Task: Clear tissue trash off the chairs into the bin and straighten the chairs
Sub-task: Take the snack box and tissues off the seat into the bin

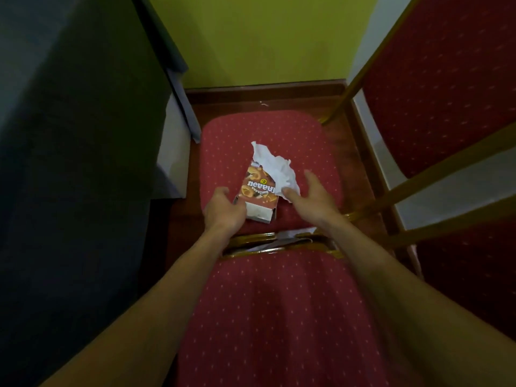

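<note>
Since both hands are spread around the snack box (pixel 258 195), left hand (pixel 223 210) at its left edge, right hand (pixel 312 196) touching the tissue (pixel 275 167) just right, I'd scoop both in 1 go.

Head view. Two bare forearms are showing, entering from the bottom edge, one at each lower corner. No sleeves are covering either arm as far as the frame reaches; cuff or shirt edge is not appearing anywhere. Left hand (pixel 223 209) is wearing no glove, ring, or band that can be made out. Right hand (pixel 312 195) is likewise showing no glove, watch, or jewellery. Wrists are appearing unadorned on both sides. Fingernails are too blurred to be read. Wide-angle lens is stretching the forearms broad near the bottom edge and narrowing them toward the hands. Lighting is running dim, so fine surface detail is not resolving.
</note>
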`<action>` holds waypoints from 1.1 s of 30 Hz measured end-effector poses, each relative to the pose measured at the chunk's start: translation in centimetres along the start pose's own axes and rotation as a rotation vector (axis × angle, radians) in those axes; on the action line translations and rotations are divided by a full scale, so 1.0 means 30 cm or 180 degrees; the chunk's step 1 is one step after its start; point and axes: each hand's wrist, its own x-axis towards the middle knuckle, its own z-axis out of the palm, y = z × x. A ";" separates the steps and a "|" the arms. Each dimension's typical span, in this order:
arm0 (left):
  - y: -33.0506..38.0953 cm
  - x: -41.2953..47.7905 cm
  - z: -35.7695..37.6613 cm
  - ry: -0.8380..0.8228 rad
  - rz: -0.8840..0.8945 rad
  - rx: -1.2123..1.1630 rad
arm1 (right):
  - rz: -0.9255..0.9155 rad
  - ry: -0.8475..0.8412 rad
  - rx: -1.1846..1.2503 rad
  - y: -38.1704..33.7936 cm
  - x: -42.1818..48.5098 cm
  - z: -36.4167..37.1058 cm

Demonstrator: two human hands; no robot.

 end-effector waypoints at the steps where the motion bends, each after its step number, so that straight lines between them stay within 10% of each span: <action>1: 0.007 0.036 0.033 0.0083 0.0029 -0.0003 | -0.0091 -0.0046 0.0049 -0.007 0.055 0.022; 8: -0.047 0.163 0.184 0.0079 -0.0248 -0.0263 | -0.0316 -0.0138 -0.0272 0.068 0.178 0.210; 15: -0.095 -0.010 0.084 -0.0590 -0.0649 -0.1815 | 0.0017 -0.0195 0.1705 0.094 -0.041 0.250; 33: -0.413 -1.259 -0.825 0.0030 0.0666 -0.2810 | -0.1964 -0.0340 0.0687 -0.323 -1.567 0.350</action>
